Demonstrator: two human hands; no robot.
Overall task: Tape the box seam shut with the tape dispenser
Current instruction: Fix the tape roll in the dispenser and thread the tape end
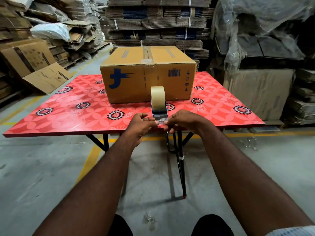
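A brown cardboard box [148, 75] with blue print stands on the red flowered table [68, 116], its flaps closed and a strip of clear tape running along the top seam [147, 53] and over the front edge. The tape dispenser [158, 103] with a beige roll sits on the table in front of the box, near the front edge. My left hand [141, 125] and my right hand [184, 120] meet at its near end, fingertips pinching the loose clear tape end [161, 120].
Stacks of flattened cartons rise behind the table and at the left. Plastic-wrapped bundles [255, 31] stand at the right. The concrete floor has yellow lines and scraps of clear tape [149, 218]. The table's black folding legs [180, 159] are below its front edge.
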